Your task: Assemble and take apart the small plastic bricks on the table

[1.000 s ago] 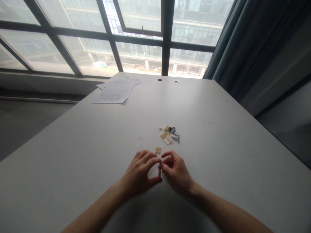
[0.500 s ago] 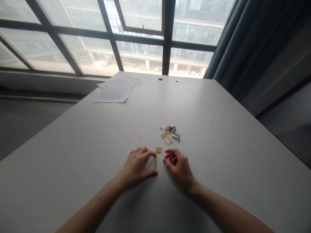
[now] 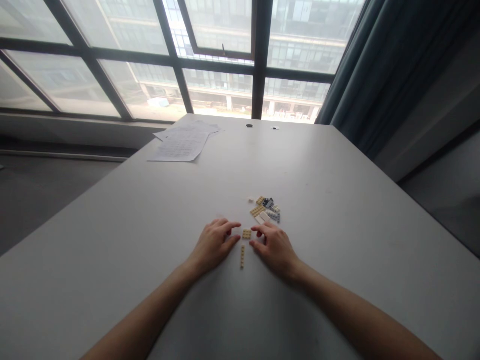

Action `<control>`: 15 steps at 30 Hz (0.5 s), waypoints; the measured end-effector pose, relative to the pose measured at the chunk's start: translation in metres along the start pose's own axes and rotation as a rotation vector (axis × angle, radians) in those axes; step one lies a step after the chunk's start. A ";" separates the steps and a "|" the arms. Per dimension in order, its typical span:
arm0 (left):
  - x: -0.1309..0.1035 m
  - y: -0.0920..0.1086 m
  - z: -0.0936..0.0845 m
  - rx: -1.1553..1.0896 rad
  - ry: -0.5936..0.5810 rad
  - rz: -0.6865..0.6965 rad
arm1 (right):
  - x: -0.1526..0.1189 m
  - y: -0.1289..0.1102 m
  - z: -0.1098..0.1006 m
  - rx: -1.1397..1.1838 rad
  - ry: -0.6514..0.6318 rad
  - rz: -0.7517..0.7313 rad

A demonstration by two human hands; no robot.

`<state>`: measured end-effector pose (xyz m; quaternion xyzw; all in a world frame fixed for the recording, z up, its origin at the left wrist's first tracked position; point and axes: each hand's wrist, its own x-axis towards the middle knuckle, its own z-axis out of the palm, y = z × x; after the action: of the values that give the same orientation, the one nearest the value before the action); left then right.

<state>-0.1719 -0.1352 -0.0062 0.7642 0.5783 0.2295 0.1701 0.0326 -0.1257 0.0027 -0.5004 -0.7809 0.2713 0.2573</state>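
Observation:
A small tan studded building plate (image 3: 246, 234) lies flat on the white table, between my two hands. My left hand (image 3: 215, 245) rests to its left, thumb and index finger apart with nothing between them. On the other side, my right hand (image 3: 275, 248) has its thumb and index finger spread close to the plate's right edge; whether they touch it I cannot tell. Nearer to me lies a narrow tan one-row plate (image 3: 242, 257), lengthwise toward me and free of both hands. Just beyond my right hand is a loose pile of building pieces (image 3: 265, 210) in tan, white, grey and dark tones.
One small white piece (image 3: 251, 200) sits left of the pile. Printed paper sheets (image 3: 183, 142) lie at the table's far left. Two round cable holes, one of them a dark hole (image 3: 249, 126), are near the far edge. Windows stand beyond, and a dark curtain (image 3: 356, 85) hangs at right.
My left hand has let go of the narrow tan plate and moved forward beside the small tan plate. My right hand has come closer to that plate from the right, its fingers more spread.

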 end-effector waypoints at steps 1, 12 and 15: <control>0.002 -0.001 0.001 0.011 -0.004 0.008 | 0.001 -0.001 0.002 -0.030 0.009 0.000; 0.004 0.003 0.003 0.052 -0.009 0.047 | 0.004 -0.002 0.006 -0.180 -0.005 -0.017; 0.004 0.003 0.003 0.055 -0.011 0.054 | 0.003 0.000 0.007 -0.175 0.002 -0.028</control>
<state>-0.1674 -0.1321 -0.0064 0.7850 0.5627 0.2140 0.1460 0.0263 -0.1238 -0.0022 -0.5102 -0.8084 0.1978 0.2171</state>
